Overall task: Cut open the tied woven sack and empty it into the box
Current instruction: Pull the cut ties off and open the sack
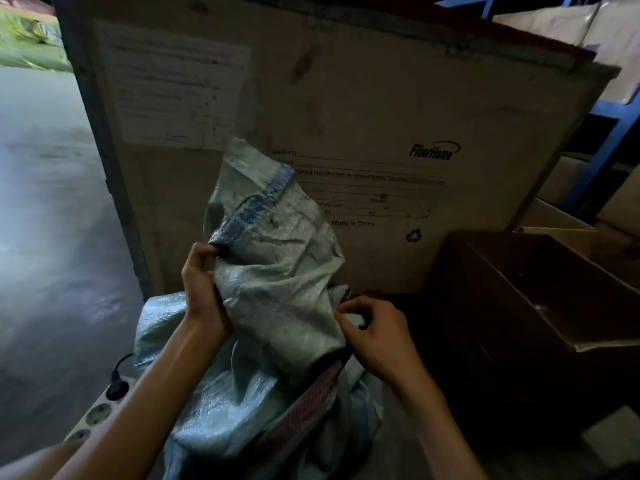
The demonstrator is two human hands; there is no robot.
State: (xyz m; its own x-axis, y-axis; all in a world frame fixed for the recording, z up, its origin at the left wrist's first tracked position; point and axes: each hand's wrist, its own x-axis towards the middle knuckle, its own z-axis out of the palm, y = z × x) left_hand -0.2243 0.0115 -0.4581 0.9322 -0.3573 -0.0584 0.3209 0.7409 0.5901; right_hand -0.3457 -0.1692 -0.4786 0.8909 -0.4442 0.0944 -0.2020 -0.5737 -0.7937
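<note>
A pale grey-green woven sack [277, 282] with a blue stripe stands crumpled in the middle, its top flap sticking up. My left hand [202, 282] pinches the sack's left edge just below the blue stripe. My right hand [372, 330] grips the sack's right edge, fingers curled around a fold of the fabric. A reddish striped band [304, 400] shows lower down on the sack. An open brown cardboard box [540, 299] sits on the floor to the right of the sack, its inside dark.
A tall cardboard crate [346, 109] printed "FiberHome" stands right behind the sack. A white power strip [93, 414] with a black plug lies at the lower left. Blue shelving [609, 133] with boxes fills the right. Grey concrete floor [45, 220] stretches to the left.
</note>
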